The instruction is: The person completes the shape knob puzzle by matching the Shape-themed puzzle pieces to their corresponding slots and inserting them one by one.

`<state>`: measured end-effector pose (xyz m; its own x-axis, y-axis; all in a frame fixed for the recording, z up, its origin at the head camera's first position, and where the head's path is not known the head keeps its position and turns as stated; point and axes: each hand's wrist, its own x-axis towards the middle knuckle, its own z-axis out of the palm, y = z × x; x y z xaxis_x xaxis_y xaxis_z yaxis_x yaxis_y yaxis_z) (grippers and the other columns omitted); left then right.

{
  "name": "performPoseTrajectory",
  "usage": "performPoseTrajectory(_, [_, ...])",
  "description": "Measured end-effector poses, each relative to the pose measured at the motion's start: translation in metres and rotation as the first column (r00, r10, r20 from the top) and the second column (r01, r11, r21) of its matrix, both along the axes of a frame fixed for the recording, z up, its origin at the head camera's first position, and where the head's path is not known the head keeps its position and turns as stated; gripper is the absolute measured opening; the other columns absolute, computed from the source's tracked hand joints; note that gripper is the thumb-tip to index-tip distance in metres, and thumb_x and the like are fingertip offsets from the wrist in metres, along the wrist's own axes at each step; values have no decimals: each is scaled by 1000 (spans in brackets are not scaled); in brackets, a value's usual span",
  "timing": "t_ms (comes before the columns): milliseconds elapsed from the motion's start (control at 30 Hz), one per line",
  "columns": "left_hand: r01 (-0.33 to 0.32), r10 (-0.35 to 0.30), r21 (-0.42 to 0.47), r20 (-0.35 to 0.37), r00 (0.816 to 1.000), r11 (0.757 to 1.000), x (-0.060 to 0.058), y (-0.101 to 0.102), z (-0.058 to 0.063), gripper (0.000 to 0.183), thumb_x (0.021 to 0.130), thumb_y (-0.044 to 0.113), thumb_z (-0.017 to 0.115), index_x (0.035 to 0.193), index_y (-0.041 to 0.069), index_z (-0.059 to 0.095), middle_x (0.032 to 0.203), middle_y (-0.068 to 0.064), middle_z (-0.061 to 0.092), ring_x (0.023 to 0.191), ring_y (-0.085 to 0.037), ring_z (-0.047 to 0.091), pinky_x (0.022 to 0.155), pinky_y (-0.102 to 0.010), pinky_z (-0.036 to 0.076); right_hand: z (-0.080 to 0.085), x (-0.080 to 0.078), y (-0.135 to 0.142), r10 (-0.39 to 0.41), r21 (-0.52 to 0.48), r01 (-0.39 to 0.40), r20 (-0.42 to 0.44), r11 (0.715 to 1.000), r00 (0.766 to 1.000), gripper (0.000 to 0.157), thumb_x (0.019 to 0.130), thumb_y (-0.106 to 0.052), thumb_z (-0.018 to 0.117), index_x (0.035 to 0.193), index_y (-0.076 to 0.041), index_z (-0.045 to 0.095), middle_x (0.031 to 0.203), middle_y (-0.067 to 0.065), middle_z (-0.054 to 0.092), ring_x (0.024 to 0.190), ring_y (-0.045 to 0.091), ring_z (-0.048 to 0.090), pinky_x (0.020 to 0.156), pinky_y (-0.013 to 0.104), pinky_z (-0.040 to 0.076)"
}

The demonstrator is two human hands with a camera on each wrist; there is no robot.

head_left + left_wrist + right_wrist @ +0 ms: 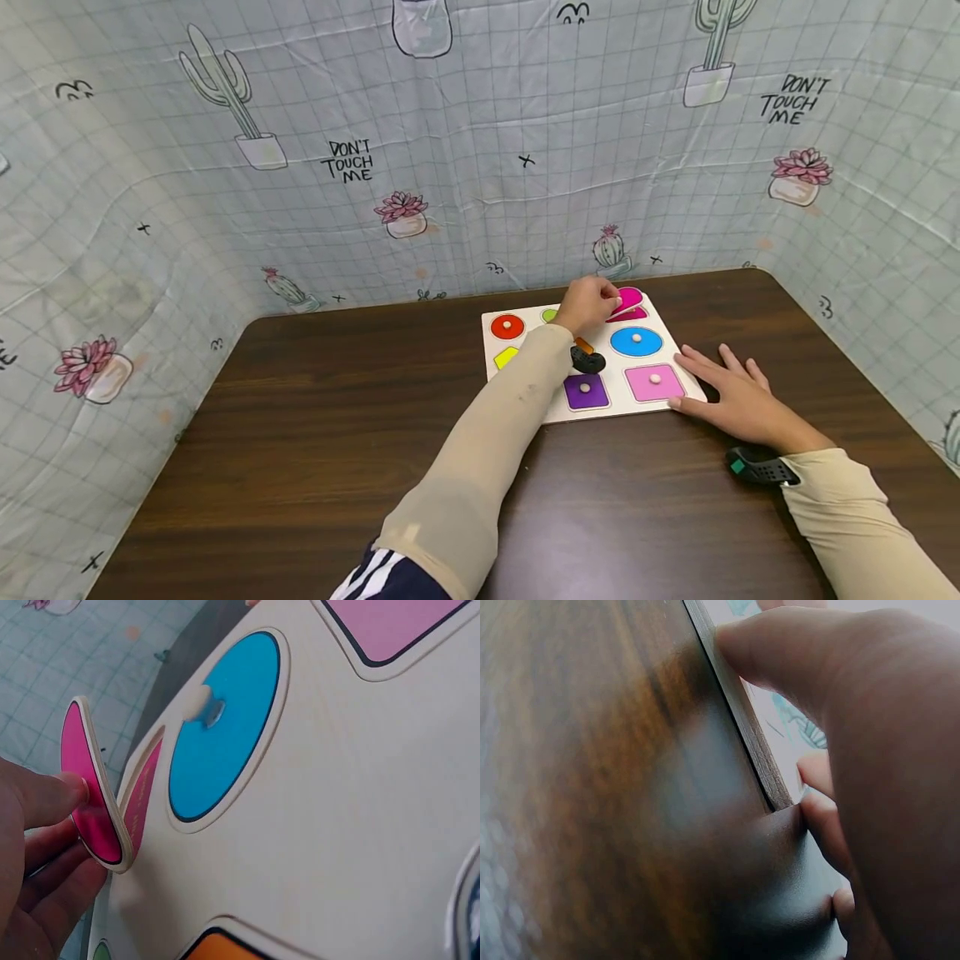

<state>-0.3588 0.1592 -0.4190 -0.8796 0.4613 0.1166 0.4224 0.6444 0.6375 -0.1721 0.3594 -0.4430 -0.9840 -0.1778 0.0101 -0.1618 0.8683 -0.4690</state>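
My left hand (pixel 587 306) pinches a pink puzzle piece (pixel 94 799) by its knob, thumb on the face side and other fingers behind. The piece stands tilted, its lower edge close to its pink recess (pixel 142 791) at the far right of the white puzzle board (pixel 611 402). My right hand (pixel 738 406) rests at the board's near right corner, fingers spread and fairly straight. In the right wrist view its thumb (pixel 780 649) touches the board's edge (pixel 742 712), with other fingers round the corner.
Seated in the board are a blue oval (pixel 626 342), a pink rectangle (pixel 641 385), a purple square (pixel 577 398), a red circle (pixel 502 327) and a yellow piece (pixel 506 357). My left forearm covers part of the board. Behind the dark wooden table (pixel 315 433) hangs a patterned cloth (pixel 465 150).
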Motion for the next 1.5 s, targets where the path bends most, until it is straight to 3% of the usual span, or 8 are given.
performPoseTrajectory(333, [0, -8, -93, -84, 996, 996, -1, 7, -5, 12, 97, 25, 67, 100, 18, 76, 93, 9, 64, 87, -5, 54, 74, -16, 45, -1, 1, -2, -4, -1, 4, -1, 1000, 1000, 82, 91, -54, 66, 152, -6, 41, 160, 20, 28, 142, 61, 4, 107, 76, -5])
performPoseTrajectory(467, [-8, -16, -165, -147, 989, 986, 1, 9, -4, 13, 98, 26, 67, 99, 18, 77, 96, 8, 65, 91, -5, 56, 77, -18, 47, 0, 1, -2, -5, 3, 5, -2, 1000, 1000, 82, 91, -55, 66, 152, -5, 42, 160, 21, 29, 142, 61, 5, 106, 76, -4])
performPoseTrajectory(733, [-13, -32, -245, -180, 983, 969, 5, 12, 1, 14, 98, 29, 65, 100, 21, 77, 96, 8, 62, 92, -6, 56, 80, -20, 47, 2, 1, 0, -8, 15, 8, 0, 1000, 1000, 82, 91, -55, 66, 152, -6, 42, 160, 21, 29, 142, 62, 5, 106, 76, -4])
performPoseTrajectory(1067, [-32, -78, -350, -296, 952, 936, 10, 15, -2, 15, 99, 28, 63, 95, 21, 75, 89, 7, 62, 85, -7, 56, 70, -23, 49, 2, 3, -1, -3, -6, 3, -22, 1000, 1000, 79, 91, -51, 68, 151, -6, 43, 159, 21, 30, 142, 62, 6, 106, 76, -3])
performPoseTrajectory(1267, [-59, -88, -410, -331, 939, 910, 10, 18, -3, 16, 99, 29, 62, 101, 22, 76, 95, 6, 65, 89, -8, 61, 73, -25, 52, 0, 0, 0, -6, 6, 6, -8, 1000, 1000, 81, 91, -55, 66, 152, -6, 42, 160, 20, 29, 142, 62, 5, 106, 77, -4])
performPoseTrajectory(1500, [-55, -102, -419, -345, 933, 906, 10, 18, -5, 20, 100, 29, 60, 107, 21, 77, 100, 6, 68, 94, -9, 63, 78, -26, 53, 0, 0, 0, -8, 10, 8, -3, 1000, 1000, 82, 91, -56, 66, 152, -6, 42, 160, 20, 29, 142, 61, 5, 106, 77, -4])
